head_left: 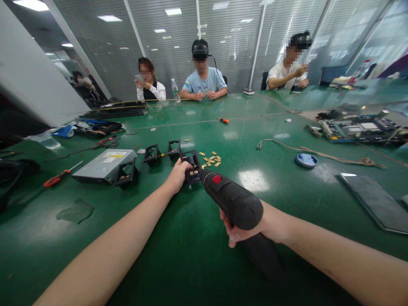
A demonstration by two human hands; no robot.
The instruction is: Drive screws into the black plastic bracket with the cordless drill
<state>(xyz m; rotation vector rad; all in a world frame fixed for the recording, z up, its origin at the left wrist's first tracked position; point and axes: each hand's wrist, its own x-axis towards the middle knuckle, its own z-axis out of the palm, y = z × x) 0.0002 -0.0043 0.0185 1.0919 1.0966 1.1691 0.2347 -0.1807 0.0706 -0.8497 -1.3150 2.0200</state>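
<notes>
Head cam: left hand pinches a black frame between thumb and fingers, right hand has fingers curled round a drill, brass tabs scattered just beside the frame.

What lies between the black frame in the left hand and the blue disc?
In the head view, small brass-coloured plates lie on the green table, nearer to the black frame than the blue disc.

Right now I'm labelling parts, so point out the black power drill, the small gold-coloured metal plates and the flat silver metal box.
Black power drill [234, 199]: head view, middle of its body.
Small gold-coloured metal plates [211, 161]: head view, one plate amid the group.
Flat silver metal box [103, 165]: head view, its top.
</notes>
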